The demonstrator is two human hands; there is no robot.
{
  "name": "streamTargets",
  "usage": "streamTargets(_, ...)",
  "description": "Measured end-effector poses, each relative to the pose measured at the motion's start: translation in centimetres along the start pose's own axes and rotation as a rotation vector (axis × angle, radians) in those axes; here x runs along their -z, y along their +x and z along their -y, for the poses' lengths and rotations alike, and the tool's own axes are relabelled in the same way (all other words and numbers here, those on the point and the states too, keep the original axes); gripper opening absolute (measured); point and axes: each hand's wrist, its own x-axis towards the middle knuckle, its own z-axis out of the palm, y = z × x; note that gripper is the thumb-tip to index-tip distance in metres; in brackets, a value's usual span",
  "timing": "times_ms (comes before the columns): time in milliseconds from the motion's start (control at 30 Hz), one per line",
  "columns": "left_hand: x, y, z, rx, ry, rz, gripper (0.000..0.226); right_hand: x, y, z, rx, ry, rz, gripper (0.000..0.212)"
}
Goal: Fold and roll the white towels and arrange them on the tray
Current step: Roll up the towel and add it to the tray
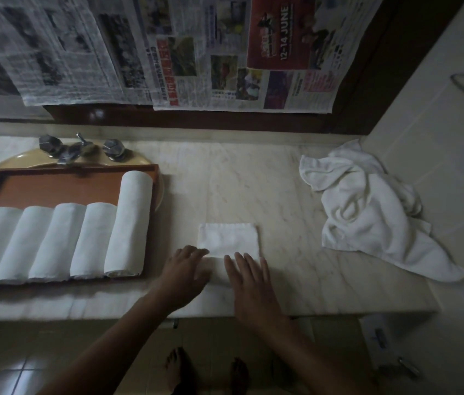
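Observation:
A folded white towel [228,240] lies flat on the marble counter near its front edge. My left hand [185,273] rests on the towel's near left part, fingers fairly straight. My right hand [249,283] lies flat on its near right part, fingers spread and straight. The near end of the towel is hidden under both hands. To the left, a brown wooden tray [54,186] sits over the sink and holds several rolled white towels [128,223] side by side. A heap of loose white towels [367,212] lies at the counter's right end.
A metal tap with two handles [79,151] stands behind the tray on the yellow basin. Newspaper sheets [225,52] cover the mirror above. A tiled wall [438,124] closes the counter's right side. My bare feet show on the floor below the counter edge.

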Motion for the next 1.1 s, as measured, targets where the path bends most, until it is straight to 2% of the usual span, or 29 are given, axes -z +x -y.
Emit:
streamTargets(100, -1.7, -1.1, -1.1, -0.163, 0.187, -0.069, 0.064, 1.3, 1.4, -0.3, 0.010, -0.002, 0.070, 0.109)
streamTargets(267, -3.0, -0.6, -0.5, -0.128, 0.295, -0.014, 0.091, 3.1, 3.4, -1.4, 0.083, -0.065, 0.132, 0.101)
streamTargets(433, -3.4, -2.1, -0.4, -0.129, 0.183, 0.051, 0.083, 4.6, 3.4, -1.6, 0.100, -0.004, 0.343, 0.091)
streamTargets(500, -3.8, -3.4, -0.3, -0.131, 0.113, 0.102, 0.088, 5.0, 2.7, -1.4, 0.102, 0.044, 0.435, 0.087)
streamTargets(567, -4.4, -4.6, 0.0, -0.155, 0.117, 0.142, 0.092, 5.6, 2.0, -1.4, 0.093, 0.079, 0.478, 0.083)
streamTargets(633, -4.9, -5.3, 0.2, -0.189, 0.153, 0.138, 0.083, 5.9, 1.3, -1.3, 0.059, 0.139, 0.512, 0.081)
streamTargets(733, -4.2, -5.1, -0.1, -0.206, 0.180, 0.116, 0.073, 5.7, 0.1, -1.2, 0.053, 0.179, 0.440, 0.083)
streamTargets(833, -2.8, -3.9, -0.4, -0.193, 0.166, 0.131, 0.068, 4.2, -1.7, -1.0, 0.085, 0.150, 0.221, 0.081)
streamTargets(900, -2.1, -3.1, -0.3, -0.159, 0.147, 0.172, 0.069, 3.0, -2.8, -0.5, 0.098, 0.080, 0.136, 0.080)
streamTargets(1033, -1.7, -1.6, -0.2, -0.033, 0.031, 0.271, 0.076, 0.8, -2.7, 0.1, 0.097, -0.048, 0.102, 0.098)
streamTargets(1100, -1.8, -1.3, -0.3, 0.028, -0.073, 0.269, 0.084, 0.6, -1.7, -0.2, 0.108, -0.083, 0.087, 0.102)
